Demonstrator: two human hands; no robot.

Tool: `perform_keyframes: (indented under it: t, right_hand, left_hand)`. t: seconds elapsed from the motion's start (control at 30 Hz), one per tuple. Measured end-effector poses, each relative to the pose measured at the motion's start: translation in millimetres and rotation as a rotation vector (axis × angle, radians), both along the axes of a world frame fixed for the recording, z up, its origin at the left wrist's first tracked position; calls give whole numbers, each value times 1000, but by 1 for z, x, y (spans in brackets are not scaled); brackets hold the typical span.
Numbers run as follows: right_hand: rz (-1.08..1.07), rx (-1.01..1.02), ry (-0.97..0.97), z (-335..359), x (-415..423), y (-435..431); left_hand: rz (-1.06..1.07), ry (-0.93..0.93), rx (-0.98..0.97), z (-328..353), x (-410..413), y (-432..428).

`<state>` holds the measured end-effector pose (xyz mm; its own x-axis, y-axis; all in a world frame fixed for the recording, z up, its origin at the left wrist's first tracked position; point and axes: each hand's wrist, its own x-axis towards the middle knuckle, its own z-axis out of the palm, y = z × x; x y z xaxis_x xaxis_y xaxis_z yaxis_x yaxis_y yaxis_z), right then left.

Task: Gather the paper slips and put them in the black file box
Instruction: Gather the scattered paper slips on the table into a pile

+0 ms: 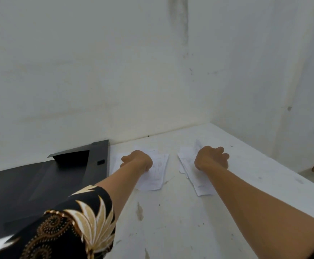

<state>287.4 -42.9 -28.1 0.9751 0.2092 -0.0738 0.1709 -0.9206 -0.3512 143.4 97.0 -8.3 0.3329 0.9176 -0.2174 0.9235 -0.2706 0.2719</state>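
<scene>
Two loose piles of white paper slips lie on the white table near the back wall. My left hand [137, 160] rests on the left pile of slips [155, 179] with its fingers curled down onto the paper. My right hand [211, 158] lies on the right pile of slips [202, 185], fingers bent over the pile's far part. The black file box [30, 184] lies open at the left, its edge right beside the left pile. The fingertips of both hands are hidden.
The white table [171, 221] is scuffed and meets a white wall [152, 71] just behind the slips. Its right edge [283, 165] runs diagonally, with a brown floor or step beyond at the far right. My patterned black-and-gold sleeve [73, 227] overlaps the box.
</scene>
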Motion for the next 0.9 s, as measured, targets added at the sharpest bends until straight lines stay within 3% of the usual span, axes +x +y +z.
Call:
perform_keyframes:
  t: [0.27,0.43,0.67,0.8,0.9]
  right_hand:
    - [37,38,101,13,0,2]
    - [-129,38,115,18,-7,4]
    - [15,-27,114,26,-15,4]
    - [108,39,193,27,-12,2]
    - [4,-91,177,29,-18,5]
  left_hand:
    - [33,-340,35,16,-13,-6]
    - [49,-456,77,39,-44,3]
    - [131,-743,-39,52,-92,20]
    - [172,-936,-132,51,-111,27]
    - [199,-1042,-164,51,-120,32]
